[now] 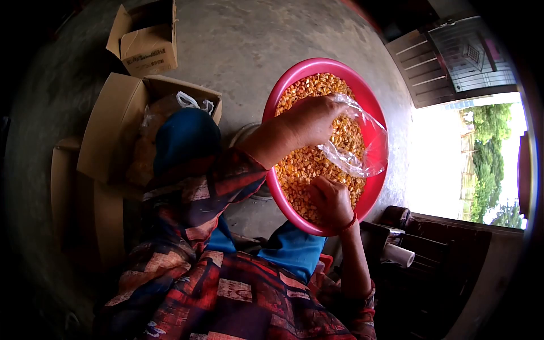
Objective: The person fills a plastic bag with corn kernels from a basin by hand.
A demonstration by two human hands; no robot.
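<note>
A pink plastic basin [378, 195] holds a broad layer of orange-yellow pieces that look like corn kernels [300, 164]. My left hand [317, 120] reaches over the basin, its fingers closed on the edge of a clear plastic bag [362, 141]. The bag hangs with its mouth spread, over the kernels and the basin's right inner wall. Low in the basin my right hand [331, 199], with a red band at the wrist, rests at the kernels with fingers curled. What lies inside those fingers is hidden.
At the left stand open cardboard boxes [113, 127], one holding filled clear plastic bags [153, 127]. Another open box [150, 51] sits farther back on the concrete floor [238, 39]. My blue-clad knees flank the basin. A dark machine-like object [385, 232] and a bright doorway [442, 164] are at the right.
</note>
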